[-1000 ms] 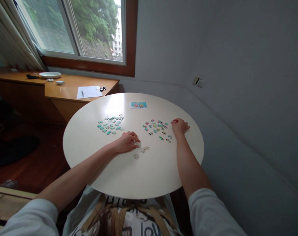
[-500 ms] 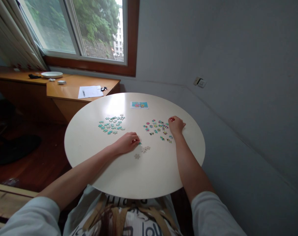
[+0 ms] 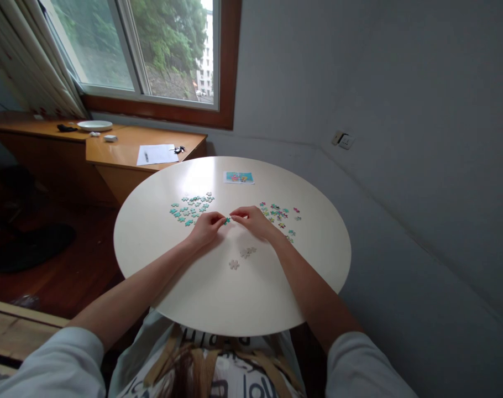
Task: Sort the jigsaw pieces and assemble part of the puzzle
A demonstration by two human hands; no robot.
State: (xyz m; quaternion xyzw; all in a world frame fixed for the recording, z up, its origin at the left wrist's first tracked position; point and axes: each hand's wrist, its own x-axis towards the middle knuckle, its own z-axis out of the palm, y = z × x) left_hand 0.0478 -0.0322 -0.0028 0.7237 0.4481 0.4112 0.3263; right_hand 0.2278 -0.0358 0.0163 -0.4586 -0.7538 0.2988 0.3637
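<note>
Above the middle of the white table, my left hand (image 3: 207, 228) pinches a teal jigsaw puzzle piece (image 3: 227, 221) at its fingertips. My right hand (image 3: 252, 220) comes in from the other side, thumb and forefinger pressed together right beside that piece. Whatever those right fingers hold, if anything, is too small to make out. A group of mostly teal puzzle pieces (image 3: 188, 210) lies left of my hands. Multicoloured puzzle pieces (image 3: 281, 215) are spread on the right, partly hidden by my right hand. Nearer to me lie a few pale pieces (image 3: 234, 265), face down.
A small colourful picture card (image 3: 239, 177) lies toward the far side of the round table (image 3: 218, 304). Behind it on the left, a wooden desk (image 3: 127, 138) bears a paper sheet (image 3: 157, 154), keys (image 3: 179, 149) and a white plate (image 3: 94, 125). A wall stands on the right.
My right hand has moved left from the multicoloured pieces to the table's middle. My left hand has moved slightly away from me with the teal piece, and the two hands now nearly meet.
</note>
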